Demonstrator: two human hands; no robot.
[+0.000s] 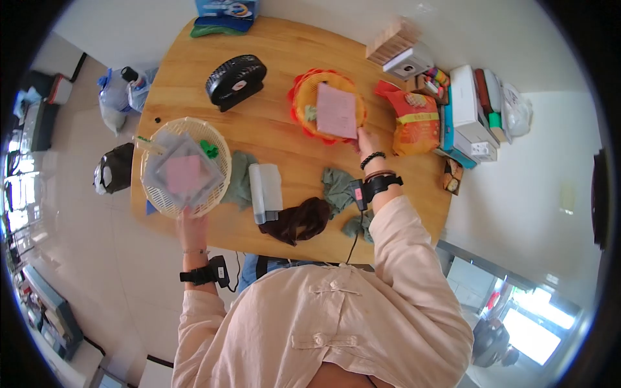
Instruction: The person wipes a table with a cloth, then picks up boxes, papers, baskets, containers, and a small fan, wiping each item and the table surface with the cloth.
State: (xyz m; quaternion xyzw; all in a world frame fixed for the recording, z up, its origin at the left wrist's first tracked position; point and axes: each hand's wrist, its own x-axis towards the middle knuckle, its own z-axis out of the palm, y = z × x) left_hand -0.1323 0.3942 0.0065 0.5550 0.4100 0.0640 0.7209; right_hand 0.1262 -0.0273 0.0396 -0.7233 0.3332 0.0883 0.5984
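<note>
My right hand (367,138) pinches the lower right corner of a pink square sheet (337,110), paper or cloth. The sheet lies over an orange basket (306,97) with a red scalloped rim, where something pale green also shows. Smeared by motion, my left hand (192,227) is at the near rim of a cream woven basket (223,145); its fingers cannot be made out. Inside that basket are translucent grey square sheets (162,169), a pink square (184,173) and a green piece (209,149).
A black fan (237,81) stands toward the back. Between my arms lie a clear roll (265,184), a dark brown cloth (299,221) and grey-green cloths (337,189). An orange-red bag (415,123) and several boxes (466,103) line the right side.
</note>
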